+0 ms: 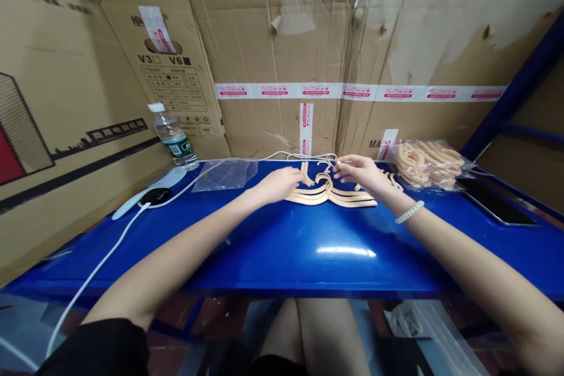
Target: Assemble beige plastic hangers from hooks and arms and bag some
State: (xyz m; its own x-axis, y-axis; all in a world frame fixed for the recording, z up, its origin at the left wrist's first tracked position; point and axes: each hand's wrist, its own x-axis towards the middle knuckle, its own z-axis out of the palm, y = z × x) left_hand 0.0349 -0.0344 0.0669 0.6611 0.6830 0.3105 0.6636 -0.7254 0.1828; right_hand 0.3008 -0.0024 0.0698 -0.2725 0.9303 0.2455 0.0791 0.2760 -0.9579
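Observation:
Several beige clothes hangers [328, 197] lie stacked on the blue table, with their hooks toward the back. At their left end is my left hand [282, 184], fingers together; whatever is in them is hidden. Its fingertips are beside some slim beige pieces [307, 174]. My right hand [359, 171], with a pale beaded bracelet at the wrist, hovers over the right side of the hangers. Its fingers are apart, and I see nothing held in them. A loose beige hook [325, 165] lies just left of its fingertips. More curved beige pieces [393, 181] lie behind the right hand, partly covered.
On the right of the blue table [282, 252] are a clear bag of beige pieces [429, 163] and a dark phone [497, 202]. To the left stand a water bottle [175, 138], a flat plastic bag [227, 176] and a white cable [99, 267]. Cardboard [273, 41] walls the back.

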